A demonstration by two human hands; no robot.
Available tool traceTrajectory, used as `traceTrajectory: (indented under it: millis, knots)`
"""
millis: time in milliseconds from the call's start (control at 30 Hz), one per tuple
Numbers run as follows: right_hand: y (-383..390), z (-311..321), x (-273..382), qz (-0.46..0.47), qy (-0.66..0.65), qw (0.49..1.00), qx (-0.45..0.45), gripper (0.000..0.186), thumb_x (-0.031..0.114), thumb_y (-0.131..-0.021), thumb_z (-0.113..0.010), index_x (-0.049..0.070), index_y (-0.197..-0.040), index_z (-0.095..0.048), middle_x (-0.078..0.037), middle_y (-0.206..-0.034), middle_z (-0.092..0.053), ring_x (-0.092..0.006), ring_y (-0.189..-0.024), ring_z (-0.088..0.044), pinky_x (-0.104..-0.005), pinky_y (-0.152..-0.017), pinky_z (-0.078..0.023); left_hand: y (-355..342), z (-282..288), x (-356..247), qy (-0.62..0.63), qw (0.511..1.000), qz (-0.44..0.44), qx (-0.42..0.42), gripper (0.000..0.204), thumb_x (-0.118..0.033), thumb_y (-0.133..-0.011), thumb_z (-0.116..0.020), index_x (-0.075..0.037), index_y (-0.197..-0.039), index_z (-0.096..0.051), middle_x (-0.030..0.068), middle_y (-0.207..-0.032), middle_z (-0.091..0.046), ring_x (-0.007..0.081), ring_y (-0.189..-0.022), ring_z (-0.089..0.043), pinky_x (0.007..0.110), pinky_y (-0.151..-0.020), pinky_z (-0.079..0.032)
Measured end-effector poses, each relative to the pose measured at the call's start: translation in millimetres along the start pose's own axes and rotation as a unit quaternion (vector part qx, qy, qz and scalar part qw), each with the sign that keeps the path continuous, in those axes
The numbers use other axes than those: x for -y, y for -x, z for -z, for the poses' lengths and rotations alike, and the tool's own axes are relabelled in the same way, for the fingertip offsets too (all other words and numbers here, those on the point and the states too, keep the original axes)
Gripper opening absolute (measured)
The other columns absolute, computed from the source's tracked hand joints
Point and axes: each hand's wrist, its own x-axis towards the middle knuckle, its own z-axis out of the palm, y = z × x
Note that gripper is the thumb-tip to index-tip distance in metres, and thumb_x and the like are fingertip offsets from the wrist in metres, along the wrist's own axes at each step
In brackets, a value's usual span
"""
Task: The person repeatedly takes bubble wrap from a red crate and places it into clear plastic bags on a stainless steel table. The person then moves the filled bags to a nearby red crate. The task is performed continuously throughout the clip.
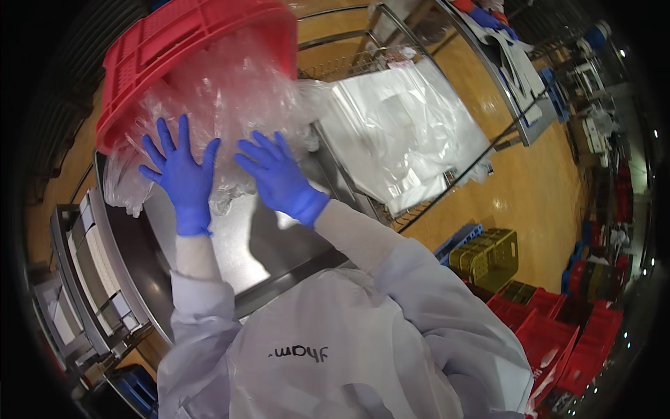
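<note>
Left hand (180, 178): fingers spread wide, nothing grasped. Right hand (283, 183): fingers extended, palm open, nothing grasped. Both at clear plastic film (234, 84); contact uncertain. Film spills from tipped red crate (157, 49), far left, onto metal table (293, 244). White plastic sheets (405, 133) lie right.
</note>
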Motion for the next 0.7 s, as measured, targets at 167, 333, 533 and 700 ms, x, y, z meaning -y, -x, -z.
traceTrajectory:
  millis: [167,333,533,700]
  knots:
    - [123.0,79.5,-61.2,-0.259,0.157,0.934,-0.190,0.045,0.007,-0.071,-0.050,0.007,-0.116,-0.052,-0.013,-0.130,-0.034,-0.0320,-0.123,-0.029,-0.0423,-0.102,-0.020,4.2,-54.3,51.9,0.176,0.984,-0.014,-0.034,0.040,-0.025,-0.082,-0.058,-0.011,-0.119,-0.053,0.0156,-0.131,-0.040,0.0337,-0.120,-0.036,0.040,-0.100,-0.027]
    - [189.3,127.6,-108.0,-0.274,0.315,0.909,0.009,0.041,0.016,-0.068,-0.060,0.021,-0.109,-0.058,-0.005,-0.125,-0.039,-0.0296,-0.123,-0.026,-0.0482,-0.097,-0.022,38.1,37.3,-4.0,0.386,0.904,0.030,-0.183,0.022,-0.001,-0.081,-0.057,-0.003,-0.102,-0.062,0.0103,-0.106,-0.059,0.0214,-0.097,-0.055,0.031,-0.085,-0.041]
    - [149.1,121.3,-117.5,-0.290,0.022,0.940,-0.179,0.012,0.019,-0.072,-0.063,0.014,-0.083,-0.063,-0.005,-0.092,-0.058,-0.0235,-0.088,-0.052,-0.0391,-0.080,-0.036,144.7,10.3,-123.4,0.746,0.569,0.242,0.248,0.036,-0.032,-0.089,-0.047,0.000,-0.102,-0.059,0.0065,-0.092,-0.061,0.0141,-0.076,-0.055,0.025,-0.071,-0.045]
    - [157.5,143.7,-40.2,-0.199,-0.126,0.971,0.042,0.023,0.027,-0.072,-0.067,0.013,-0.090,-0.066,-0.006,-0.088,-0.059,-0.0233,-0.083,-0.055,-0.0362,-0.073,-0.043,181.4,-28.6,-152.9,0.804,0.211,0.441,0.338,0.089,-0.073,-0.076,-0.029,-0.001,-0.127,-0.036,0.0139,-0.117,-0.050,0.0239,-0.093,-0.052,0.039,-0.084,-0.042]
